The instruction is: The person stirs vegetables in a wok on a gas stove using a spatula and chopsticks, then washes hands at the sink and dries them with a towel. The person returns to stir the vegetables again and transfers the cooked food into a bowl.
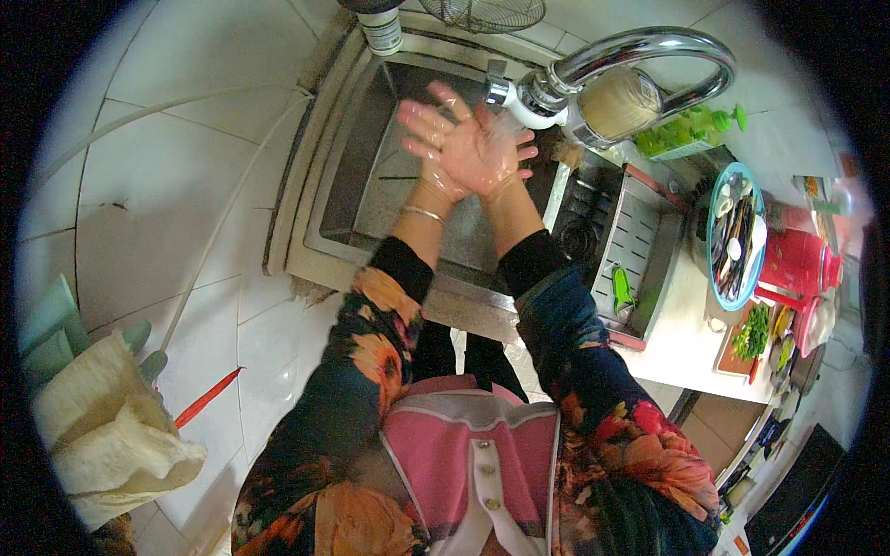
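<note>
Both bare hands are wet and held together over a steel sink basin (375, 187). My right hand (480, 154) lies palm up, fingers spread towards the left. Crossed beneath it and touching it is my left hand (445, 182), mostly hidden, with fingertips apparently showing at the right; a bangle (423, 213) circles that wrist. Neither hand grips an object. Water runs onto the palm from the outlet of a chrome faucet (646, 43), which carries a filter housing (620, 105).
Right of the sink are a drawer-like metal tray (643, 229) holding a green peeler-like tool (622, 288), a green pump bottle (685, 133), a blue basket (712, 278) of utensils and chopped greens (751, 332) on a board. A white container (382, 33) stands behind; a cloth (118, 445) hangs left.
</note>
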Demonstrator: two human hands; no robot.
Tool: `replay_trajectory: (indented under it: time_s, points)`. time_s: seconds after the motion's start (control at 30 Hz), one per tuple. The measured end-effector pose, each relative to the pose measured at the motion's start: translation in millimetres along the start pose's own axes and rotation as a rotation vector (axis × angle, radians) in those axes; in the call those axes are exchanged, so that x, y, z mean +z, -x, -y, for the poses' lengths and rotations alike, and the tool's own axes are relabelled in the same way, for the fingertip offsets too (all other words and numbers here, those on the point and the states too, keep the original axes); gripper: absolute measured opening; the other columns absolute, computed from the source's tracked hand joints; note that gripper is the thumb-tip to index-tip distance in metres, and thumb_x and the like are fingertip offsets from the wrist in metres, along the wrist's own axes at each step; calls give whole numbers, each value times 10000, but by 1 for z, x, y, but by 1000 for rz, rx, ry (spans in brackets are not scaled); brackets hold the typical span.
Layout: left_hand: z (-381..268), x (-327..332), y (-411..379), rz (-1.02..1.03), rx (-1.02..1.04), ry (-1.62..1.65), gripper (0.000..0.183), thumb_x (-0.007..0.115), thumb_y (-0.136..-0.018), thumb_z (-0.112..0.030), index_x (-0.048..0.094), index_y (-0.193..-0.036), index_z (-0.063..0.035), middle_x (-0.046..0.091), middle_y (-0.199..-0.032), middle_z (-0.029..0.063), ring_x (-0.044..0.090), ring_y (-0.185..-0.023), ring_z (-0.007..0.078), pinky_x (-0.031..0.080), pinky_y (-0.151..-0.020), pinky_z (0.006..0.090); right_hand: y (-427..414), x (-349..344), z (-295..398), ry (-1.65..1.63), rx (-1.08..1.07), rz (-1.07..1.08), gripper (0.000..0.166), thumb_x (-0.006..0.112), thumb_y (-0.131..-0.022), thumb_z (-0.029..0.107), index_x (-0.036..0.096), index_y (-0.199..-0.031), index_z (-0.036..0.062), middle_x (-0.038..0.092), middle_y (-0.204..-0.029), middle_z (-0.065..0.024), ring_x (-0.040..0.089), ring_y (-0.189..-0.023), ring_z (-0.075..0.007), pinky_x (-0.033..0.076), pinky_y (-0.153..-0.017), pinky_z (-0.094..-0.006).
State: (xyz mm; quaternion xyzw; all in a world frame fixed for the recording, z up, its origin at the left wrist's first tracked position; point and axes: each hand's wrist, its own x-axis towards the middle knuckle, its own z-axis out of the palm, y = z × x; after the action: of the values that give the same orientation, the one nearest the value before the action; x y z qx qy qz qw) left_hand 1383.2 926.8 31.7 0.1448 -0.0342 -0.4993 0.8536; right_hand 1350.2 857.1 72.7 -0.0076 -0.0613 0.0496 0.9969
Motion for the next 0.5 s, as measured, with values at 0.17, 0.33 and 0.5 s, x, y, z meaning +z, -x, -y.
replay_trajectory:
  time_s: [0.17,0.33,0.5]
  points:
    - [57,12,13,64,80,353,688,502,-888,-543,380,-1310,-14,598,-1075,173,608,-965,297,494,-840,455,-20,-40,19,675,-326,-616,324,440,-949,155,508,-1246,45,554,-1214,-208,587,-1063,-361,499,-872,-515]
    - [81,20,16,-565,-51,-95,456,708,-803,-207,497,-1155,-6,610,-961,119,627,-852,249,524,-727,396,3,-72,21,2290,210,-638,243,557,-836,146,621,-1064,91,613,-1112,-176,624,-963,-333,518,-818,-433]
    - [76,-30,-17,-592,158,-557,415,735,-757,-159,559,-1084,25,644,-996,131,622,-875,271,512,-758,363,56,-153,56,3142,279,-123,203,594,-789,163,670,-974,124,642,-1063,-155,633,-931,-334,504,-833,-413]
